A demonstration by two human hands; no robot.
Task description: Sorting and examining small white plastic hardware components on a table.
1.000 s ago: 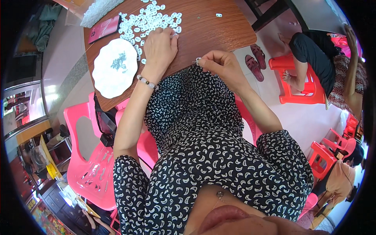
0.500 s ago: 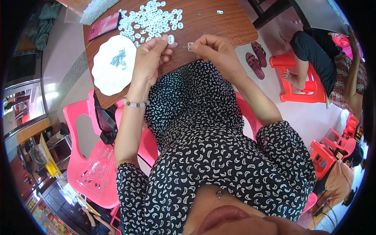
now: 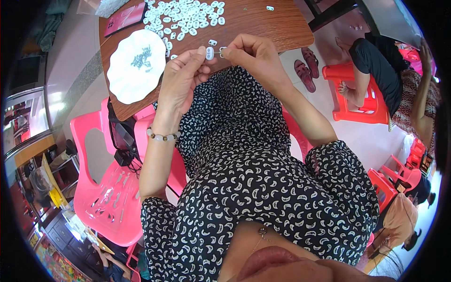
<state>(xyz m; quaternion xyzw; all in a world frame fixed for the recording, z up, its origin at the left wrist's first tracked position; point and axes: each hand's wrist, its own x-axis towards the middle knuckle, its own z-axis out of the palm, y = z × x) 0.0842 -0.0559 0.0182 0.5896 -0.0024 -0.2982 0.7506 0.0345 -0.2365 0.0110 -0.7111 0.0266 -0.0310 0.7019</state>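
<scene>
My left hand (image 3: 183, 75) pinches a white oval plastic piece with two holes (image 3: 209, 53) upright between thumb and fingers. Close to its right, my right hand (image 3: 256, 56) has thumb and forefinger closed on a small white two-holed piece (image 3: 222, 50); a thin pin seems to link the two, too fine to be sure. Both hands are above the near edge of the brown table (image 3: 263, 28). Beyond them spreads a pile of similar white pieces (image 3: 188, 16). One small white piece (image 3: 213, 42) lies just past my fingertips.
Left on the table, a white scalloped plate (image 3: 120, 80) bears small greyish bits (image 3: 142, 58). Behind it is a flat pink packet (image 3: 124, 19). A pink chair (image 3: 105, 202) stands at my left. Rightward are sandals (image 3: 303, 73) and a person on a red stool (image 3: 343, 89).
My hands have drawn together, with the right hand's small piece now beside the oval piece in my left. The view has shifted slightly.
</scene>
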